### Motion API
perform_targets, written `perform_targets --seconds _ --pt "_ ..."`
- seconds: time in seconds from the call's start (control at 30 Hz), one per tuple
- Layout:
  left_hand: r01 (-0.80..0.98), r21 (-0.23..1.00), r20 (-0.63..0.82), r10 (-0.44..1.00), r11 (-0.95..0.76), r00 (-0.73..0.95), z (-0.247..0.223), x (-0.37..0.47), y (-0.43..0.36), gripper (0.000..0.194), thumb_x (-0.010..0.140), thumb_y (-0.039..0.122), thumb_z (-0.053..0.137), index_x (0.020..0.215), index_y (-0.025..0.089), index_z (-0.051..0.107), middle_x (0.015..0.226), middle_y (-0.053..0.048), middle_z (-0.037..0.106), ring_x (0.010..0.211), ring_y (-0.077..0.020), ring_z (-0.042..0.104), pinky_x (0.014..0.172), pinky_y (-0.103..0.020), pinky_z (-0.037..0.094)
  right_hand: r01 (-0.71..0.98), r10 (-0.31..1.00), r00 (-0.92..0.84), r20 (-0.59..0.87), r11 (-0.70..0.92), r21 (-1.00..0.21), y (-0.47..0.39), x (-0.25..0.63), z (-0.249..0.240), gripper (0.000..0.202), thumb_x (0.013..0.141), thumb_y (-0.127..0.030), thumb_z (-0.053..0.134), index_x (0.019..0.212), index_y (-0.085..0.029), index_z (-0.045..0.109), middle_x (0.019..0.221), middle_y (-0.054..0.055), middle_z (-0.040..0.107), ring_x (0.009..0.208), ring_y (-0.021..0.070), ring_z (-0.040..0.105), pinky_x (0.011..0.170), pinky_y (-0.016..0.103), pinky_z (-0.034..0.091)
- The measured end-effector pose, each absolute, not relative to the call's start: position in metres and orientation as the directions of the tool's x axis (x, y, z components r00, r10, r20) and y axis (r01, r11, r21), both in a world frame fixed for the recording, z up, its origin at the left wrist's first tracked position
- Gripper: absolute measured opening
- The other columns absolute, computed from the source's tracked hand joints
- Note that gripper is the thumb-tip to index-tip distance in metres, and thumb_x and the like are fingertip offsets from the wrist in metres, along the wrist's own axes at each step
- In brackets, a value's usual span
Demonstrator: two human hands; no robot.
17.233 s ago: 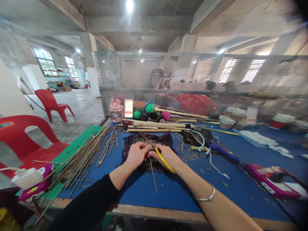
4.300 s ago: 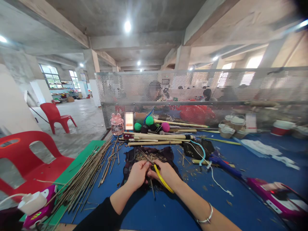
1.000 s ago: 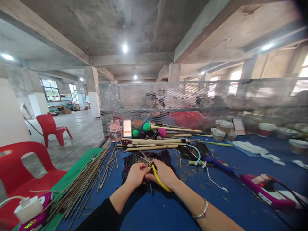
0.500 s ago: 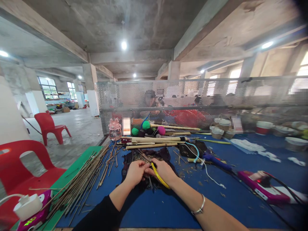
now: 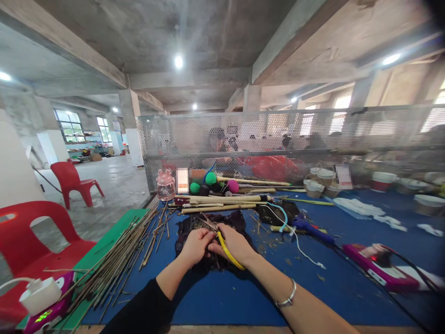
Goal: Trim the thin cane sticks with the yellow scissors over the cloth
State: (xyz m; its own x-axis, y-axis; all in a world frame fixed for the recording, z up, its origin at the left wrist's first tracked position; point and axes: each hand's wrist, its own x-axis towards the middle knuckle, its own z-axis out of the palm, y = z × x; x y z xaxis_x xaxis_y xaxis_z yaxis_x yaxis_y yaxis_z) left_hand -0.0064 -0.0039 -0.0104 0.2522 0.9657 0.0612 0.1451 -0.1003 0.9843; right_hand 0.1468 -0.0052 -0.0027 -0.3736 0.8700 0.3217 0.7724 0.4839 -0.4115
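Scissors with a yellow handle point(image 5: 227, 251) are in my right hand point(image 5: 237, 245), their blades pointing away from me and spread apart. Close beside them, my left hand point(image 5: 195, 243) is closed in a pinch; what its fingers hold is too small and hidden to name. Both hands are over a crumpled dark cloth point(image 5: 239, 221) strewn with small plant scraps. A bundle of thin brown sticks point(image 5: 118, 260) lies to the left of my left hand.
Beyond the cloth lie thicker pale sticks point(image 5: 225, 207) and yarn balls point(image 5: 211, 178). A pink bottle point(image 5: 166, 185) stands at the back left. On the right are a blue glue gun point(image 5: 313, 232) and a purple power strip point(image 5: 380, 269). A perforated metal screen point(image 5: 187, 134) closes off the back.
The scissors' blades have spread apart. A thin piece that hung below my hands is out of sight. My hands stay nearly in place, and the view has shifted slightly.
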Motion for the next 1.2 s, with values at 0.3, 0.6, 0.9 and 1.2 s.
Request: perform_targets --seconds 0.3,0.6,0.9,1.2 --pt "0.155 0.976 0.106 0.959 -0.150 0.262 -0.0147 -0.0059 -0.0031 0.037 0.072 0.049 0.047 0.068 0.013 0.055 0.053 0.002 0.049 0.039 -0.0066 0.039 0.038 -0.020 0.036 0.755 0.854 -0.375 0.360 0.507 -0.416 -0.0036 0.1458 -0.0006 0.048 0.067 -0.055 0.056 0.098 -0.019 0.049 0.089 0.006 0.059 0.080 0.0188 0.055 0.067 0.025 0.037" --pt "0.092 0.990 0.080 0.971 -0.103 0.227 -0.0093 -0.0052 -0.0058 0.035 0.072 0.047 0.049 0.074 0.013 0.056 0.053 0.002 0.050 0.043 -0.0077 0.043 0.038 -0.018 0.037 0.791 0.893 -0.326 0.311 0.438 -0.428 0.0000 0.1441 -0.0077 0.041 0.073 -0.058 0.046 0.091 -0.022 0.052 0.073 0.005 0.064 0.064 0.0180 0.060 0.054 0.022 0.033" --pt "0.056 0.996 0.058 0.967 -0.074 0.247 -0.0086 -0.0063 -0.0052 0.036 0.072 0.048 0.046 0.078 0.014 0.054 0.060 0.000 0.055 0.046 -0.0087 0.046 0.041 -0.021 0.041 0.786 0.863 -0.375 0.337 0.489 -0.377 -0.0029 0.1499 -0.0010 0.054 0.067 -0.059 0.053 0.105 -0.021 0.049 0.092 0.007 0.062 0.083 0.0211 0.058 0.066 0.025 0.038" --pt "0.114 0.991 0.048 0.983 -0.069 0.179 -0.0108 -0.0053 -0.0055 0.033 0.072 0.048 0.047 0.078 0.016 0.053 0.060 0.002 0.054 0.046 -0.0093 0.048 0.039 -0.020 0.041 0.751 0.863 -0.379 0.334 0.498 -0.434 0.0000 0.1486 -0.0059 0.042 0.073 -0.054 0.051 0.098 -0.021 0.050 0.088 0.005 0.061 0.076 0.0168 0.057 0.062 0.023 0.036"
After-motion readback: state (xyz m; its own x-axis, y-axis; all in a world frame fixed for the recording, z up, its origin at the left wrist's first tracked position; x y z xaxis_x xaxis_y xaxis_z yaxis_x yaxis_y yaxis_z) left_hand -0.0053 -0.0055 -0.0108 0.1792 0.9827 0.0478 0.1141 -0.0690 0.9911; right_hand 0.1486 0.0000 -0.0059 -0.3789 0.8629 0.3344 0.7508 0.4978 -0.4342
